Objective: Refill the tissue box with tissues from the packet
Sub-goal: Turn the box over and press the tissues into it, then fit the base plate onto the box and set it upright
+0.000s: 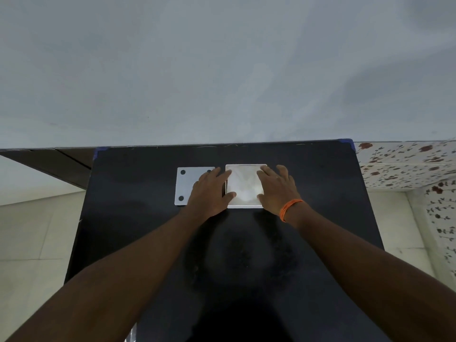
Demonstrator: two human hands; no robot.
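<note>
Both hands — left (209, 193), right (276, 188) — lay flat and spread, gripping nothing, on the square white tissue box (245, 186) on the matte black table (138, 218).

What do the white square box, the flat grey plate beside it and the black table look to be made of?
The box looks like smooth white plastic, with a thin even rim; its pale, softly creased filling looks like tissue. The plate seems matte grey plastic or painted metal: flat, uniform, with dark round spots at its corners. The table looks glossy black, perhaps laminate or stone, since it reflects faintly.
</note>
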